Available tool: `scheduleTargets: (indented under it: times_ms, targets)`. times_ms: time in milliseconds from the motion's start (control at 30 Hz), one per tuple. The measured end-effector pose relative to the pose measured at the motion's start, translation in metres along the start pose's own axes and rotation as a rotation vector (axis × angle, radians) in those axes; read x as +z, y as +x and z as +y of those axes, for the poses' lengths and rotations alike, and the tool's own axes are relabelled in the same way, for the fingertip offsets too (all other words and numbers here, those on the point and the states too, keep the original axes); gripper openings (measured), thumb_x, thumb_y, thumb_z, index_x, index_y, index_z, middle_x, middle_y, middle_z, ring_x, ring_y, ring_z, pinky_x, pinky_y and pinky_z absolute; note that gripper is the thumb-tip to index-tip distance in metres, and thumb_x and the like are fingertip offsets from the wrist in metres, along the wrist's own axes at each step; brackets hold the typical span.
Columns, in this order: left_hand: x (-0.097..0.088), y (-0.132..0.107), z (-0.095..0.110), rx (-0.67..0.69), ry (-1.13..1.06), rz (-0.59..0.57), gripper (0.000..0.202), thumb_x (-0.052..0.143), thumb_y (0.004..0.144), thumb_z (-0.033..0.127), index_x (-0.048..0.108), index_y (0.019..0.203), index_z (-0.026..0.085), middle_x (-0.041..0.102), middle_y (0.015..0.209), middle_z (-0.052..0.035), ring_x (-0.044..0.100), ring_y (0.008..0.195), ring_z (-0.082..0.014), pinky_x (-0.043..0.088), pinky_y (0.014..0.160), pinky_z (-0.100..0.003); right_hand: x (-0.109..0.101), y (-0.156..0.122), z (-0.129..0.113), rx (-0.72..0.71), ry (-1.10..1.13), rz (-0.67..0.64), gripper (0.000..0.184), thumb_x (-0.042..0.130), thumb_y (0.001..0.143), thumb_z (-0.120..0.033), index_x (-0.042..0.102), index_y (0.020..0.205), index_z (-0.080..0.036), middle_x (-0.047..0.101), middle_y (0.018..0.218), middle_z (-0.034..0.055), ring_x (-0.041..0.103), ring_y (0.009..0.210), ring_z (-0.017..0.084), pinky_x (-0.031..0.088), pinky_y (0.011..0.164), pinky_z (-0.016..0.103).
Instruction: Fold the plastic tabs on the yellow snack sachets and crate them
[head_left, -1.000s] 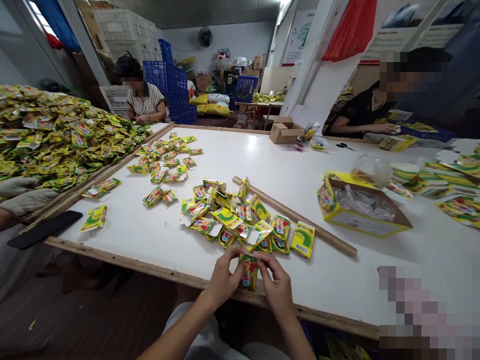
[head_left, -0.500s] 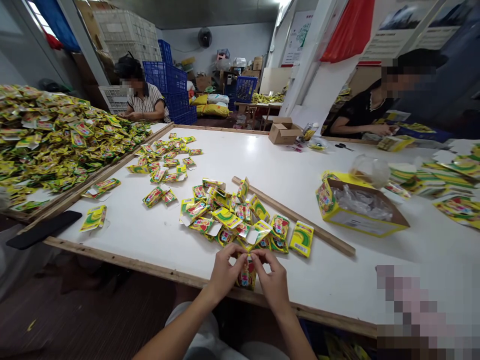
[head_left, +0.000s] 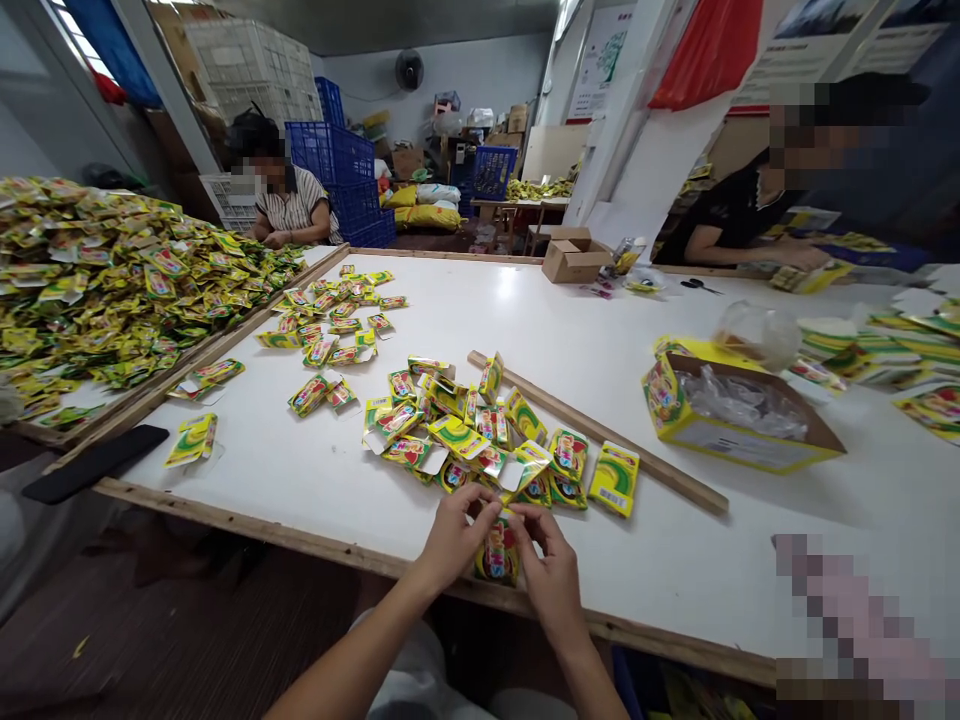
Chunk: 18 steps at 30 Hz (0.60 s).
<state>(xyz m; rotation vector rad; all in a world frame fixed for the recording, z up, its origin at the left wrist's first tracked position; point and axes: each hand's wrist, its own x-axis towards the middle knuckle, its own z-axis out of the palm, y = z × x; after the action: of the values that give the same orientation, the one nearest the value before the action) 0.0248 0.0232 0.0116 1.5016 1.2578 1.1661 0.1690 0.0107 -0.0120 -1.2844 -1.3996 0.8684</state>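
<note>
Between my two hands, at the near edge of the table, is a small yellow-green printed box (head_left: 496, 550). My left hand (head_left: 463, 530) pinches the top end of this box with thumb and forefinger. My right hand (head_left: 546, 550) grips the same end from the other side, fingertips close to those of the left. Just beyond my hands lies a loose heap of similar small boxes (head_left: 459, 436), some with white flaps sticking out. A single box (head_left: 614, 478) lies flat to the right of the heap.
A wooden strip (head_left: 600, 435) lies across the table behind the heap. To the right stands a larger yellow carton (head_left: 742, 455) holding clear plastic bags. A big pile of small boxes (head_left: 112, 280) fills the left side. Two people (head_left: 296, 205) sit at the far sides.
The view has shifted slightly, so the table's things sit a little differently in frame. My hands stay at the box's top end, and more of its front face shows now.
</note>
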Motion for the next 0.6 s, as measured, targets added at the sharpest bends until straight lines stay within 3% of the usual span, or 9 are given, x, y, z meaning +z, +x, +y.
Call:
scheduleTargets:
  times_ms: [367,600]
  targets:
    - [-0.006,0.002,0.001,0.048,0.0,-0.019,0.022,0.057,0.087,0.034,0.068,0.082,0.016,0.067,0.08,-0.0051,0.059,0.073,-0.0159,0.044,0.067,-0.024,0.002,-0.002,0.004,-0.014,0.066,0.032,0.027,0.063,0.082,-0.046,0.066,0.09,-0.019,0.07,0.086,0.0059,0.066,0.08,0.021,0.054,0.073,0.032]
    - [-0.014,0.025,0.004,0.053,0.095,-0.2,0.02,0.058,0.085,0.029,0.07,0.078,0.014,0.066,0.068,-0.0026,0.053,0.06,-0.0127,0.039,0.055,-0.022,0.003,-0.001,0.005,0.006,0.045,0.03,0.029,0.062,0.082,-0.046,0.066,0.094,-0.02,0.071,0.088,0.0064,0.067,0.078,0.021,0.054,0.07,0.031]
